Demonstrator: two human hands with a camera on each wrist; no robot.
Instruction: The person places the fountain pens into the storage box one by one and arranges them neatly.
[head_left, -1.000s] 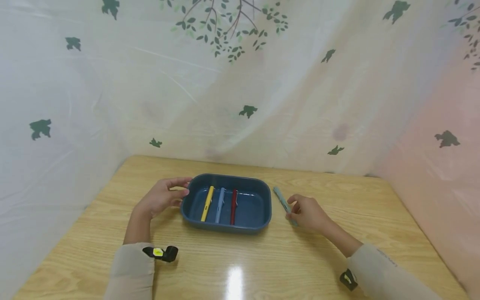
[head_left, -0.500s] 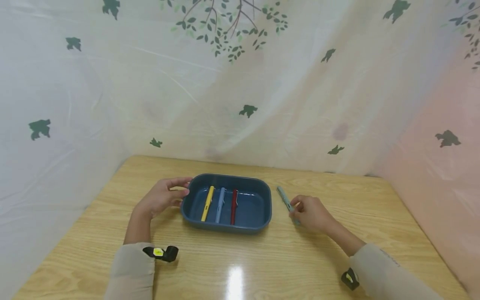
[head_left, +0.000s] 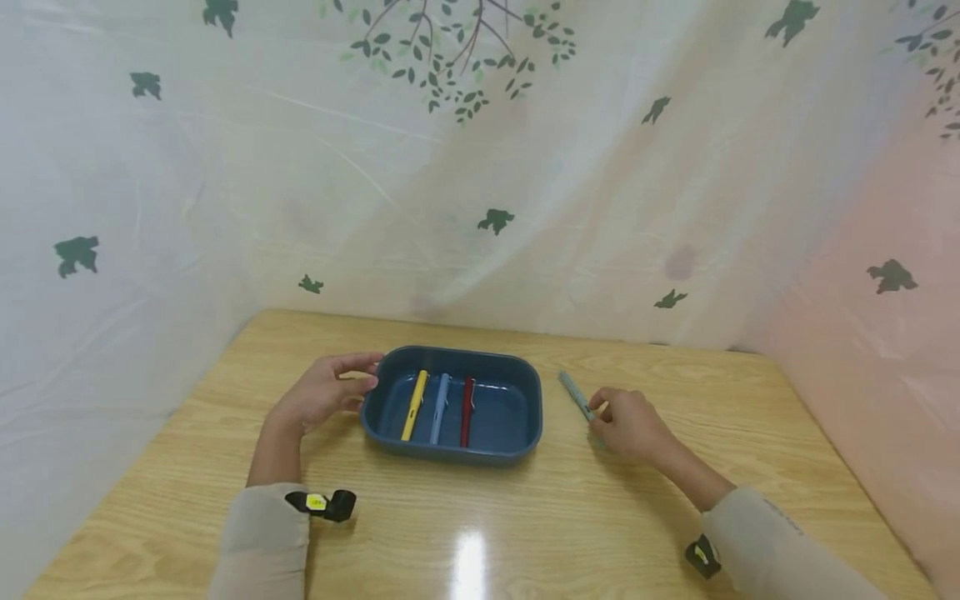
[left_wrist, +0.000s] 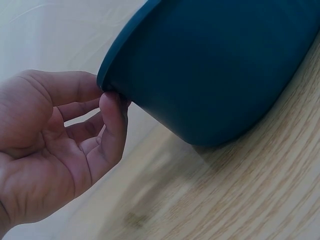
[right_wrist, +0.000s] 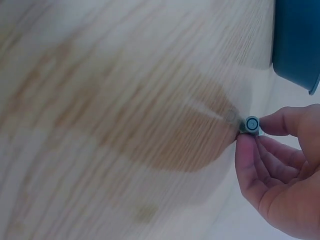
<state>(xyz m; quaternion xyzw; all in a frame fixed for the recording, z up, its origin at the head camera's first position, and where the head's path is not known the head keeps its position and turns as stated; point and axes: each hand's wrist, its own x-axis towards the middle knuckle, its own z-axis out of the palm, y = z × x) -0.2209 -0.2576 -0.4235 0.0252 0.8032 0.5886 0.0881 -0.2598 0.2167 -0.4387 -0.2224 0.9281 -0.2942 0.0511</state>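
A dark blue rectangular dish [head_left: 452, 455] stands on the table, with a yellow pen [head_left: 415, 406], a light blue pen [head_left: 440, 408] and a dark red pen [head_left: 467, 412] lying side by side in it. My left hand [head_left: 330, 390] holds the dish's left end; in the left wrist view its fingertips grip the rim [left_wrist: 104, 70]. To the right of the dish, my right hand [head_left: 630, 425] pinches a grey-green pen [head_left: 576, 394] between thumb and fingers. The pen slants close over the table, its near end hidden by the hand; the right wrist view shows its round end [right_wrist: 252, 123].
The wooden table [head_left: 420, 533] reaches back to a pale curtain [head_left: 420, 208] with printed leaves and birds, which also hangs at both sides. Small black cameras sit on the left sleeve [head_left: 262, 533] and the right sleeve [head_left: 772, 542].
My right hand has moved slightly to the right, away from the dish, carrying the grey-green pen with it. My left hand, the dish and the pens inside stay where they were.
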